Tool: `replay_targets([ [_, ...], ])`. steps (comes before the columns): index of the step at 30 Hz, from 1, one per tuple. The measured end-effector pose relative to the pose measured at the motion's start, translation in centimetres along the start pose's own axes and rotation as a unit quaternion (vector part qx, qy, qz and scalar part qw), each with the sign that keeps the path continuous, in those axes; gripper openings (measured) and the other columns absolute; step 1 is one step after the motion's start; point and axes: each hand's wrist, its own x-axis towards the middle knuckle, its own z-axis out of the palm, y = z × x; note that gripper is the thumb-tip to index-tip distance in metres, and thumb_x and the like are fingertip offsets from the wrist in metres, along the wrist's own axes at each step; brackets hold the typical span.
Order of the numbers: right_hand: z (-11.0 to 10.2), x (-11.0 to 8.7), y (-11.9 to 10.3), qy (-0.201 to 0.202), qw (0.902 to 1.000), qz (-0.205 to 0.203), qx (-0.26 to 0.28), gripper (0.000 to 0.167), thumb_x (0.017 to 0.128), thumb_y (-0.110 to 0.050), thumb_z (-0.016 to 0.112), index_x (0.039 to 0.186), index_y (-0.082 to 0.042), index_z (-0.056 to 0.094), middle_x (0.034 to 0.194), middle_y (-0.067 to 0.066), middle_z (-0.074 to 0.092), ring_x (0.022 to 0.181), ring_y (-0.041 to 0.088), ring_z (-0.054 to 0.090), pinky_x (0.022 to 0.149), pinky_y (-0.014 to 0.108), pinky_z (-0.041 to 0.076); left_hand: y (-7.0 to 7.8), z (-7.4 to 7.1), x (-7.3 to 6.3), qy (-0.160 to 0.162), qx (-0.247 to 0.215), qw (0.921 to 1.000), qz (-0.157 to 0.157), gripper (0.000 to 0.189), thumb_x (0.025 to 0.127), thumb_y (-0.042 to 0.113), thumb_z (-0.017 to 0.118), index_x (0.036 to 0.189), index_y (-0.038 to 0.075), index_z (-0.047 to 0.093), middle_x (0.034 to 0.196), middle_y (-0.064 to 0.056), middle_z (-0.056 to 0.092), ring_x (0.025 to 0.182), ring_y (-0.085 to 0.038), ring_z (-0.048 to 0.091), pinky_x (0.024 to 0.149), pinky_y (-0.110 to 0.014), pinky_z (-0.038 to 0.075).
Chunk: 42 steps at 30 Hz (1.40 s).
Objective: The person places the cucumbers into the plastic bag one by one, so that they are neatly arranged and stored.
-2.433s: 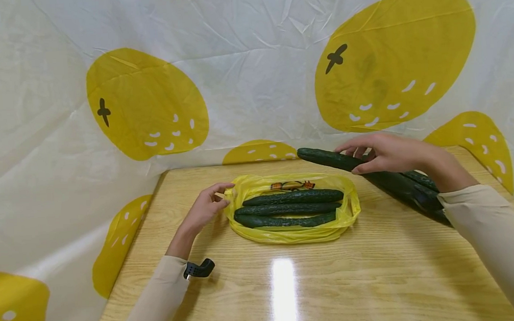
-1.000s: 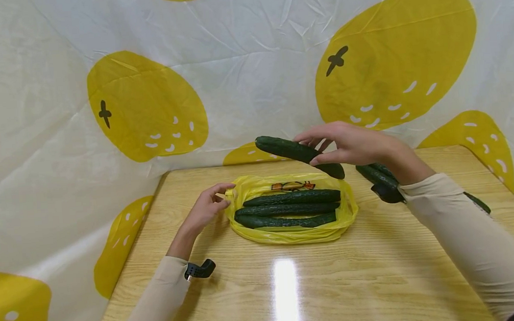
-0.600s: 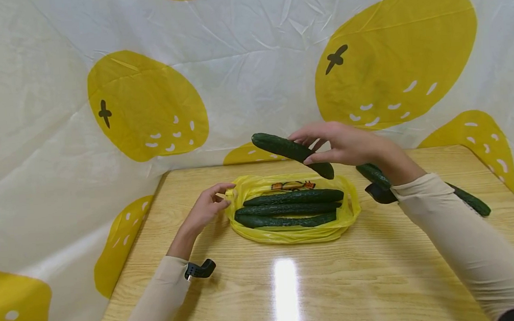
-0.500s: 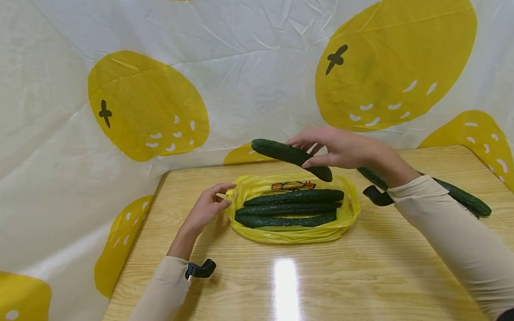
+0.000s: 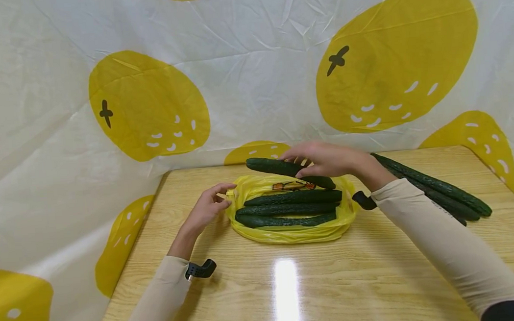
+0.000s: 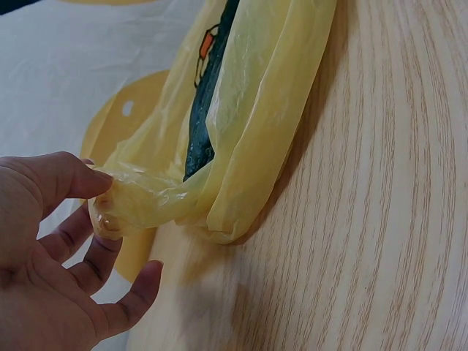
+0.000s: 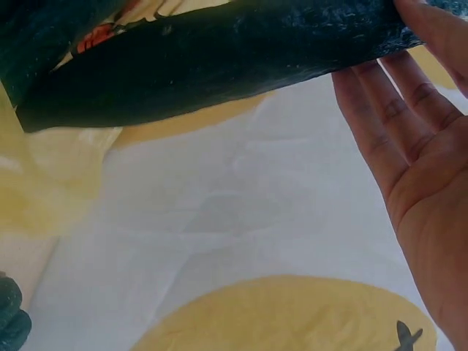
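Observation:
A yellow plastic bag (image 5: 288,236) lies mouth up on the table, with three dark green cucumbers (image 5: 293,209) side by side in it. My left hand (image 5: 204,209) pinches the bag's left end; the left wrist view shows thumb and finger on the gathered plastic (image 6: 146,201). Over the bag's back rim, my right hand (image 5: 323,159) holds another cucumber (image 5: 268,166) between thumb and fingers. It slants down to the right, its lower end above the bag's mouth. In the right wrist view this cucumber (image 7: 219,62) spans the top, and the fingers (image 7: 387,110) reach along its side.
More cucumbers (image 5: 439,186) lie slanted on the table at the right, partly hidden by the right forearm. The wooden table (image 5: 230,299) meets a white sheet (image 5: 253,97) with yellow fruit prints at its back and sides.
My right hand has carried the cucumber from the pile at the right leftward over the bag, then lowered it toward the bag's mouth. My left hand stays at the bag's left end.

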Motion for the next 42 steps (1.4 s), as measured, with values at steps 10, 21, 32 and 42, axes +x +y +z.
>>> replay_targets([
  [10, 1.5, 2.1, 0.1, -0.032, 0.9985, 0.004, -0.044, 0.053, 0.1, -0.02, 0.067, 0.149, -0.012, 0.051, 0.143, 0.008, 0.057, 0.116, 0.025, 0.063, 0.096, 0.045, 0.052, -3.1, -0.4, 1.4, 0.004, 0.005, 1.0, 0.002, 0.046, 0.099, -0.002, 0.058, 0.145, 0.004, 0.055, 0.133, -0.023, 0.048, 0.094, -0.03, 0.053, 0.083, -0.055, 0.049],
  [21, 2.7, 3.2, 0.0, -0.073, 0.995, 0.041, -0.055, 0.048, 0.1, -0.018, 0.067, 0.146, -0.013, 0.054, 0.141, 0.007, 0.056, 0.12, 0.024, 0.058, 0.098, 0.046, 0.05, -3.0, -0.7, 1.2, 0.007, 0.005, 0.9999, 0.005, 0.044, 0.099, 0.002, 0.061, 0.142, 0.015, 0.06, 0.133, -0.017, 0.049, 0.092, -0.025, 0.055, 0.08, -0.049, 0.05],
  [32, 4.4, 4.8, 0.1, -0.118, 0.9837, 0.063, -0.121, 0.045, 0.1, -0.018, 0.067, 0.142, -0.007, 0.056, 0.14, 0.013, 0.057, 0.127, 0.03, 0.056, 0.103, 0.047, 0.048, -3.0, -0.9, 1.2, 0.004, 0.004, 1.0, 0.004, 0.045, 0.1, 0.001, 0.061, 0.143, 0.013, 0.059, 0.137, -0.017, 0.048, 0.096, -0.028, 0.057, 0.081, -0.05, 0.05],
  [42, 5.6, 5.9, 0.6, -0.156, 0.9735, 0.101, -0.133, 0.045, 0.103, -0.018, 0.061, 0.145, -0.005, 0.052, 0.141, 0.012, 0.059, 0.126, 0.028, 0.059, 0.101, 0.044, 0.05, -3.1, -0.9, 1.4, 0.003, 0.01, 0.9999, 0.002, 0.047, 0.1, -0.003, 0.058, 0.146, 0.004, 0.054, 0.138, -0.023, 0.046, 0.095, -0.031, 0.054, 0.08, -0.051, 0.049],
])
